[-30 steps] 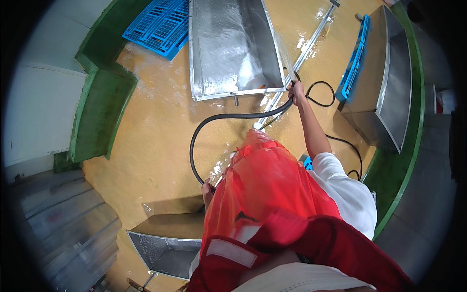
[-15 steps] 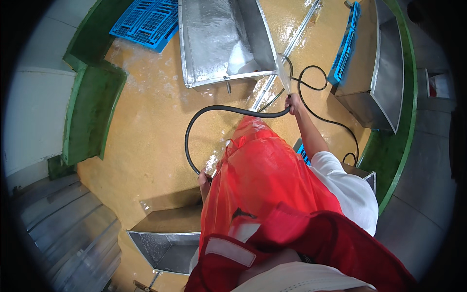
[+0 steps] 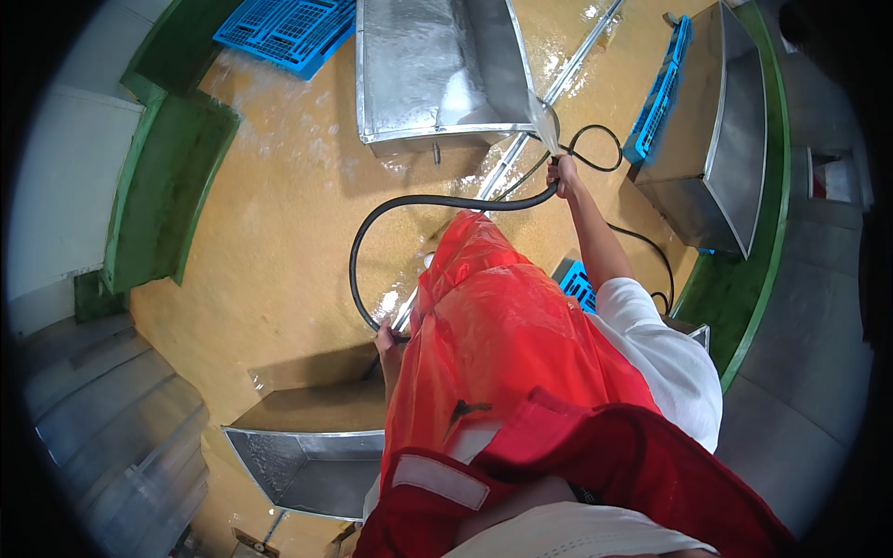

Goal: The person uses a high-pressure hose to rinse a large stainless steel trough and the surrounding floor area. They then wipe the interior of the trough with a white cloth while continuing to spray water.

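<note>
My right hand [image 3: 564,177] is closed around the end of a black hose [image 3: 446,201], out in front of me. Water [image 3: 543,128] sprays from that end toward the near right corner of a large steel tub [image 3: 446,128]. From there the hose bends left and loops back to my left hand [image 3: 386,340], which is low beside my red apron [image 3: 502,316]. My left fingers are wrapped on the hose, partly hidden by the apron's edge. The tub's inside is wet and a short drain pipe [image 3: 436,154] sticks out of its near side.
Blue plastic pallets lie at the far left [image 3: 286,35] and lean against a steel tub [image 3: 735,139] on the right. Another steel tub [image 3: 307,465] stands at near left. Thin hose coils over the wet tan floor [image 3: 270,242], crossed by a drain channel [image 3: 581,51]. Green kerbs [image 3: 172,177] edge the walls.
The view has shifted slightly, with the far tub sitting higher and farther right. My right hand has moved little, and water still sprays from the hose. Both hands keep their hold.
</note>
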`<control>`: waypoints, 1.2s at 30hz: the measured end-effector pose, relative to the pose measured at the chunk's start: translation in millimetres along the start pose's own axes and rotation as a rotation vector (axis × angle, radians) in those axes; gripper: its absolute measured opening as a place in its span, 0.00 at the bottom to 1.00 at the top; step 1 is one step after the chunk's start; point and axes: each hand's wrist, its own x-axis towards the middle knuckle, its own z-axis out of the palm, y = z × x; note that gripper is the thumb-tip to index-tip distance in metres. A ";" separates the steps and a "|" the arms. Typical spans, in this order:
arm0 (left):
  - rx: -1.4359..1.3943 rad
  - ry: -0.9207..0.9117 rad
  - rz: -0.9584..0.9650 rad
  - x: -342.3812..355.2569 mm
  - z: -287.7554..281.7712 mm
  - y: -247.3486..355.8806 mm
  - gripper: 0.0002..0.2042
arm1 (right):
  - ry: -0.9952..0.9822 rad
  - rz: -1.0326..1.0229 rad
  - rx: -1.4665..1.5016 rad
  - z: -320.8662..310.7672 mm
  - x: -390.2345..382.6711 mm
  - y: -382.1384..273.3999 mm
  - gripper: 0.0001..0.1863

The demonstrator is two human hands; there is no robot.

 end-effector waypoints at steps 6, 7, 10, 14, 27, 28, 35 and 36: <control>0.002 -0.020 0.016 -12.7 3.3 2.4 0.16 | -0.027 -0.070 0.026 24.7 1.7 -31.8 0.16; 0.009 -0.023 0.028 -15.3 5.3 3.8 0.16 | -0.027 -0.088 0.027 29.0 2.4 -37.3 0.16; 0.010 -0.022 0.050 -14.4 2.5 10.1 0.15 | -0.038 -0.144 -0.002 47.5 -2.2 -57.3 0.17; 0.030 -0.081 0.069 -22.5 16.3 36.7 0.14 | -0.046 -0.158 -0.004 55.3 -6.6 -86.8 0.17; 0.001 -0.097 0.263 35.8 43.1 111.2 0.13 | -0.074 -0.298 0.045 147.0 -3.5 -178.3 0.15; 0.013 -0.090 0.284 38.8 48.6 119.1 0.14 | -0.081 -0.313 0.039 154.2 -0.8 -186.2 0.14; 0.017 -0.116 0.311 57.2 99.1 192.5 0.13 | -0.096 -0.403 0.051 204.9 6.3 -260.4 0.14; 0.034 -0.113 0.322 60.2 105.6 201.7 0.13 | -0.112 -0.427 0.047 210.5 7.8 -271.7 0.14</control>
